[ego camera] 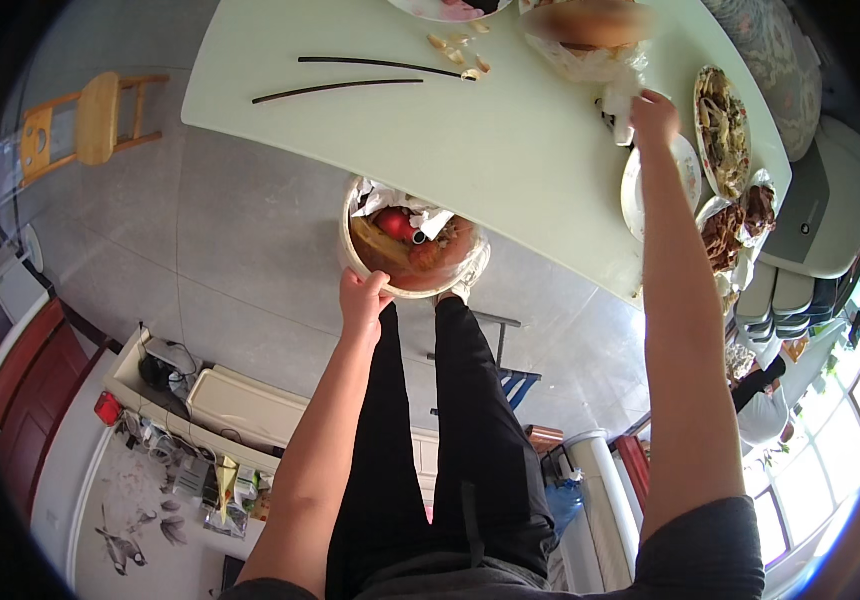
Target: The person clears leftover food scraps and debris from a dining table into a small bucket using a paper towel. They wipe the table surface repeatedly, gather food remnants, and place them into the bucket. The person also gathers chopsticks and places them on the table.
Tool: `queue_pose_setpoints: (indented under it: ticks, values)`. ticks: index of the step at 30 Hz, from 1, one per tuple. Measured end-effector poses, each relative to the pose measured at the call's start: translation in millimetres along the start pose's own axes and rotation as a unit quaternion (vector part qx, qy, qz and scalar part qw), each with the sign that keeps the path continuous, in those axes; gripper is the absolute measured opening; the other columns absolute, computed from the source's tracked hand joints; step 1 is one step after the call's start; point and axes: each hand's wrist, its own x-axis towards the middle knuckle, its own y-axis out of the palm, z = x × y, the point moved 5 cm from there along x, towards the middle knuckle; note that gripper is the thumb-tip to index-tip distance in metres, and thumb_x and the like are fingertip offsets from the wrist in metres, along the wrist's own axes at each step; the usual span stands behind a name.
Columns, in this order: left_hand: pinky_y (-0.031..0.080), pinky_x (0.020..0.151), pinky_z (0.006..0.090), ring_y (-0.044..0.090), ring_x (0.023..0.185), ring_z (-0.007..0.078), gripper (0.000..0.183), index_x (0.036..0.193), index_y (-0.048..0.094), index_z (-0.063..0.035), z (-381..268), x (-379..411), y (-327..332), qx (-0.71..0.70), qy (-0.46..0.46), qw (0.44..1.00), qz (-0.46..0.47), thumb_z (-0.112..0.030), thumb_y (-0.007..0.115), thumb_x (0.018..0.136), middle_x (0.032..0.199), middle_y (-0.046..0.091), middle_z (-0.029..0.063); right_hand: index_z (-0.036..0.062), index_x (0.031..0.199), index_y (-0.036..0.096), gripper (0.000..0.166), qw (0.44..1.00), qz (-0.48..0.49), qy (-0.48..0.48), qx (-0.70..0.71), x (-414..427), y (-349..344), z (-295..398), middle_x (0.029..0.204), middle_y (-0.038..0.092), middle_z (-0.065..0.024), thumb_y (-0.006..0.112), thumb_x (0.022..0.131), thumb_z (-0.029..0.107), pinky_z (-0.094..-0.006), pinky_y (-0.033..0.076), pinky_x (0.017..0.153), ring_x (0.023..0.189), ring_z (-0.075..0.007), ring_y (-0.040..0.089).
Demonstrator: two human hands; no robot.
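Note:
My left hand grips the near rim of a round waste bin just below the table edge. Inside the bin lie crumpled white paper, a red round object and brownish waste. Over the table's right side, my right hand is closed on a crumpled white tissue or thin plastic. A white plate with a patterned rim lies just under my right forearm. Beyond the hand, clear crumpled plastic surrounds a brownish thing too blurred to name.
The pale green tabletop bears two dark chopsticks, peel-like scraps, an oval dish of food and dark food on plastic. A wooden chair stands left. A person is near the window.

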Motion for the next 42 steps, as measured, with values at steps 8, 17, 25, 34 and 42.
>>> queue_pose_setpoints:
  ticks: [8,17,25,34,42]
  values:
    - [0.056,0.071,0.0317,0.06,0.081,0.0137,0.028,0.104,0.051,-0.0057,-4,-2,-4,0.001,-0.009,1.0,0.008,-0.005,0.066,0.081,0.098,0.059,0.0058,0.0163,0.113,0.076,0.03,0.955,0.174,-0.239,-0.03,-161,26,67,0.105,0.07,-0.0178,0.065,0.086,0.015,-0.0422,0.054,0.084,0.092,-0.0354,0.068]
    - [0.056,0.069,0.03,0.058,0.075,0.0119,0.024,0.101,0.05,-0.0058,-7,-1,-2,-0.003,0.007,1.0,0.018,-0.003,0.064,0.081,0.094,0.058,0.0048,0.0162,0.122,0.074,0.036,0.99,0.106,-0.048,0.083,-69,-18,8,0.091,0.077,-0.0062,0.075,0.087,0.022,-0.031,0.055,0.072,0.076,-0.0145,0.071]
    - [0.061,0.074,0.0328,0.064,0.075,0.013,0.016,0.099,0.053,-0.0048,-1,3,-8,0.0,0.014,1.0,0.002,-0.004,0.062,0.086,0.088,0.061,0.004,0.0183,0.095,0.076,0.017,0.983,-0.072,-0.161,-0.046,-135,57,78,0.094,0.069,-0.0099,0.065,0.083,0.013,-0.0434,0.055,0.076,0.087,-0.033,0.067]
    - [0.06,0.072,0.0334,0.063,0.074,0.0134,0.016,0.095,0.053,-0.0062,-5,-3,0,-0.006,0.006,1.0,0.019,-0.006,0.065,0.084,0.085,0.06,0.0036,0.0114,0.117,0.073,0.029,0.927,0.226,-0.287,0.088,-209,56,108,0.106,0.067,-0.0054,0.062,0.092,0.002,-0.0352,0.054,0.082,0.092,-0.0232,0.067]
    - [0.06,0.072,0.033,0.061,0.071,0.0119,0.015,0.094,0.054,-0.0058,-1,-4,-5,0.027,0.014,1.0,-0.008,-0.006,0.065,0.084,0.085,0.06,0.0028,0.0103,0.117,0.074,0.027,0.971,0.165,-0.014,0.173,-134,26,27,0.091,0.072,-0.0024,0.064,0.092,0.011,-0.0299,0.052,0.072,0.077,-0.0138,0.065]
